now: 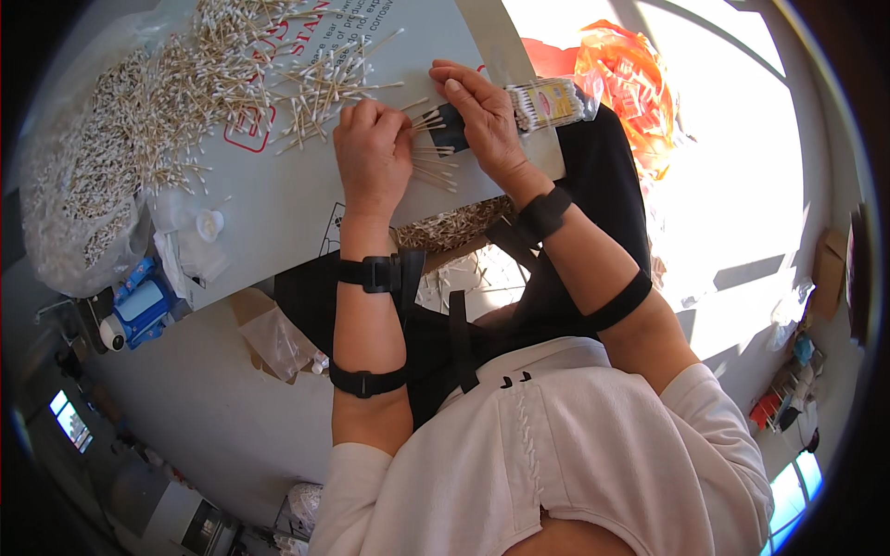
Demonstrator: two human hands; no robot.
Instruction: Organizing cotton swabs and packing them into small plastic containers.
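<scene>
My left hand (373, 153) is closed, with several cotton swabs (428, 121) fanning out from its fingertips toward the right. More loose swabs (434, 171) lie just below them on the grey-white board. My right hand (489, 120) rests a short way to the right, its fingers stretched out and lying together; I see nothing gripped in it, though its palm side is hidden. Between the hands shows a dark flat strip (451, 132), partly covered. Right behind my right hand lies a clear packet of cotton swabs (554, 102) with a yellow label.
A large heap of loose swabs (190, 102) spills from a clear plastic bag (56, 222) at the left. Near the board's (278, 218) left edge are a small white cap (209, 224) and a blue-and-white object (144, 301). An orange bag (630, 83) lies at far right.
</scene>
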